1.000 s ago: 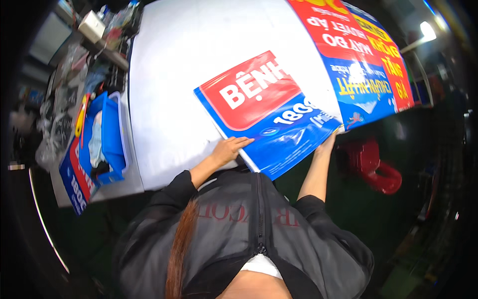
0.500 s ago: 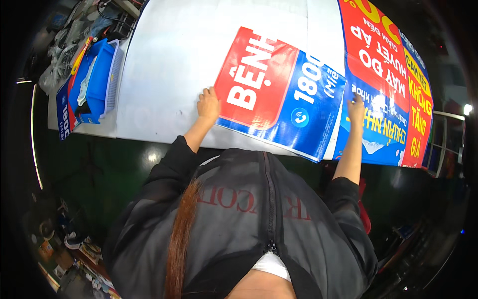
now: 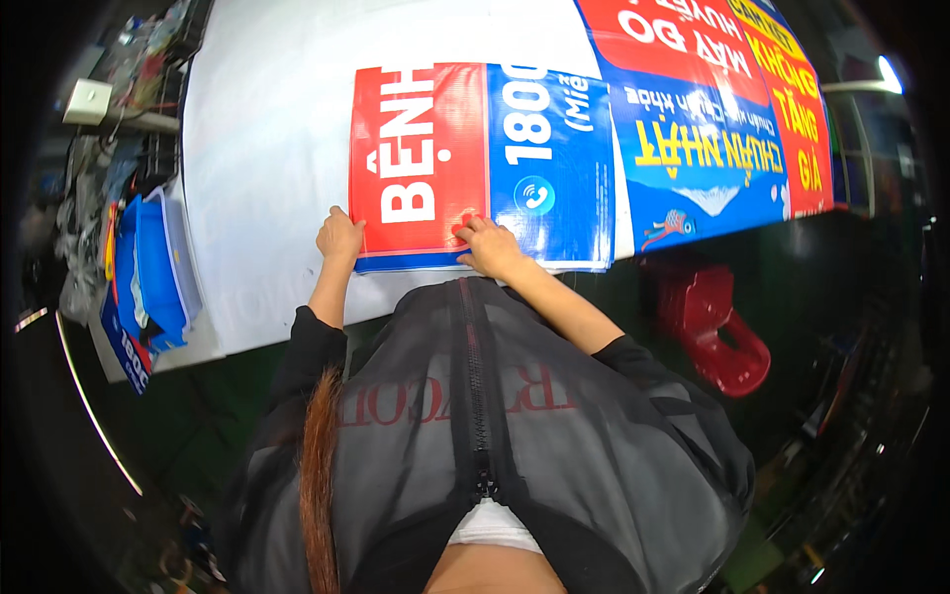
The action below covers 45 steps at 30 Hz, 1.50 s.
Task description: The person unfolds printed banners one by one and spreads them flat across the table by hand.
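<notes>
A red and blue printed banner (image 3: 426, 109), folded into a rectangular stack with white lettering, lies on the white tabletop near its front edge. My left hand (image 3: 339, 238) is at its left edge near the lower corner, fingers curled and closed on that edge. Over the near edge, at the middle, my right hand (image 3: 492, 247) rests with its fingers apart on the red face, pressing rather than gripping. Whatever lies beneath the folded layers is hidden.
To the right, a larger printed banner (image 3: 693, 129) in red, blue and yellow covers the table (image 3: 267, 148). A blue basket (image 3: 148, 267) stands at the left edge. On the floor at right is a red plastic stool (image 3: 703, 317). A white box (image 3: 89, 101) sits far left.
The folded banner now lies squarer to the front edge, having been turned from its slant. My right hand has moved left from beyond its right side onto its near edge; the view has shifted.
</notes>
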### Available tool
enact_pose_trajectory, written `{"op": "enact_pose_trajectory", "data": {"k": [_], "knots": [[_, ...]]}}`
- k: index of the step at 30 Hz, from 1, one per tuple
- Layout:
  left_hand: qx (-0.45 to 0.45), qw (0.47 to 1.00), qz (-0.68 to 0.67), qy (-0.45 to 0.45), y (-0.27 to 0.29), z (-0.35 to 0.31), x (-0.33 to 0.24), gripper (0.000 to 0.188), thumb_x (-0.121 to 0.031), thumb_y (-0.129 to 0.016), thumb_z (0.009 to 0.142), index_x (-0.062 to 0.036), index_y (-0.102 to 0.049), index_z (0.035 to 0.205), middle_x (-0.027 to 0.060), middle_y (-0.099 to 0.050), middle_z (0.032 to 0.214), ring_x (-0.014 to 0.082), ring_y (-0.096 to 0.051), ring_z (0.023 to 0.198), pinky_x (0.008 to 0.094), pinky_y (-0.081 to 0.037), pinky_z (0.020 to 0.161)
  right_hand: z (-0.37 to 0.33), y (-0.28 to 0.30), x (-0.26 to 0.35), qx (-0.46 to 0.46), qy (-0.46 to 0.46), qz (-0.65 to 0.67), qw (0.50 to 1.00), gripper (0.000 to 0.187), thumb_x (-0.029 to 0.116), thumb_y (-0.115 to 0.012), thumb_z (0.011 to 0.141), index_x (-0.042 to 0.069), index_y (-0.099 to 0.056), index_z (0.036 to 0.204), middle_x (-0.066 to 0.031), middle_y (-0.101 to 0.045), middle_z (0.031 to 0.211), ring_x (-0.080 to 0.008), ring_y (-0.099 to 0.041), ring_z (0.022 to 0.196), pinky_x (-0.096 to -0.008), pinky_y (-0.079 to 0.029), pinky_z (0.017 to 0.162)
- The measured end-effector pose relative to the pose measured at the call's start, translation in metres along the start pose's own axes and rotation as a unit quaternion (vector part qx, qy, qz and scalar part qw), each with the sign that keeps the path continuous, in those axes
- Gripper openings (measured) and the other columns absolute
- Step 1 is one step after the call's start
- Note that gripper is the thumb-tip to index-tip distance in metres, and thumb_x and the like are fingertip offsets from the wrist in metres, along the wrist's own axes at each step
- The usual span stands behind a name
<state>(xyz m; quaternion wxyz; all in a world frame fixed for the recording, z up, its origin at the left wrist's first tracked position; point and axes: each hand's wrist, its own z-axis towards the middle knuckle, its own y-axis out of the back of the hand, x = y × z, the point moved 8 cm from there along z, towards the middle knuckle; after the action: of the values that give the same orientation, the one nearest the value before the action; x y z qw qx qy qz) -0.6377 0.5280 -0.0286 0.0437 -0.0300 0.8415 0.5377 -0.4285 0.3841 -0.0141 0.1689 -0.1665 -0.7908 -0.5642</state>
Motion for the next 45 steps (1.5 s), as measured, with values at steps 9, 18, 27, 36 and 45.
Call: {"op": "enact_pose_trajectory", "data": {"k": [9, 18, 27, 36, 45], "knots": [[-0.095, 0.993, -0.048, -0.051, 0.004, -0.008, -0.016, 0.034, -0.023, -0.066, 0.071, -0.0003, -0.050, 0.091, 0.0178, -0.055, 0.092, 0.0343, -0.057, 0.084, 0.0415, -0.047, 0.070, -0.006, 0.021, -0.026, -0.024, -0.096, 0.045, 0.994, 0.045, 0.026, -0.066, 0.069, 0.011, -0.052, 0.110, -0.0104, -0.051, 0.105, -0.0272, -0.048, 0.101, -0.0411, -0.043, 0.081], [0.075, 0.993, -0.085, -0.030, 0.001, 0.017, -0.006, 0.024, -0.027, -0.059, 0.071, -0.0030, -0.061, 0.075, 0.0131, -0.063, 0.077, 0.0275, -0.061, 0.071, 0.0412, -0.048, 0.063, -0.007, 0.009, -0.008, 0.031, -0.077, 0.024, 0.996, 0.062, 0.033, -0.071, 0.064, 0.010, -0.046, 0.116, -0.0145, -0.046, 0.113, -0.0316, -0.044, 0.107, -0.0461, -0.040, 0.085], [0.408, 0.486, -0.740, -0.224, 0.137, -0.076, -0.214, 0.030, -0.022, -0.046, 0.085, -0.0016, -0.045, 0.106, 0.0114, -0.053, 0.101, 0.0184, -0.051, 0.094, 0.0400, -0.039, 0.086, -0.101, 0.130, -0.094, -0.183, -0.221, -0.187, 0.940, 0.021, 0.025, -0.062, 0.069, 0.012, -0.064, 0.085, -0.0108, -0.057, 0.090, -0.0251, -0.055, 0.086, -0.0384, -0.047, 0.067], [0.183, 0.468, -0.808, -0.308, 0.237, 0.015, -0.191, 0.039, -0.028, -0.037, 0.088, 0.0006, -0.042, 0.115, 0.0126, -0.045, 0.118, 0.0212, -0.043, 0.107, 0.0385, -0.030, 0.095, 0.071, 0.436, -0.065, -0.392, -0.043, -0.200, 0.897, 0.047, 0.019, -0.056, 0.075, 0.011, -0.038, 0.118, -0.0177, -0.048, 0.106, -0.0337, -0.048, 0.096, -0.0396, -0.037, 0.083], [0.038, 0.768, -0.635, -0.080, 0.081, 0.029, -0.021, 0.064, -0.050, -0.034, 0.086, -0.0049, -0.029, 0.130, 0.0099, -0.027, 0.136, 0.0235, -0.021, 0.127, 0.0431, -0.023, 0.098, 0.144, 0.237, -0.205, -0.324, -0.214, 0.064, 0.919, 0.038, 0.021, -0.059, 0.076, 0.003, -0.053, 0.109, -0.0199, -0.057, 0.100, -0.0332, -0.052, 0.100, -0.0392, -0.041, 0.083]]}}
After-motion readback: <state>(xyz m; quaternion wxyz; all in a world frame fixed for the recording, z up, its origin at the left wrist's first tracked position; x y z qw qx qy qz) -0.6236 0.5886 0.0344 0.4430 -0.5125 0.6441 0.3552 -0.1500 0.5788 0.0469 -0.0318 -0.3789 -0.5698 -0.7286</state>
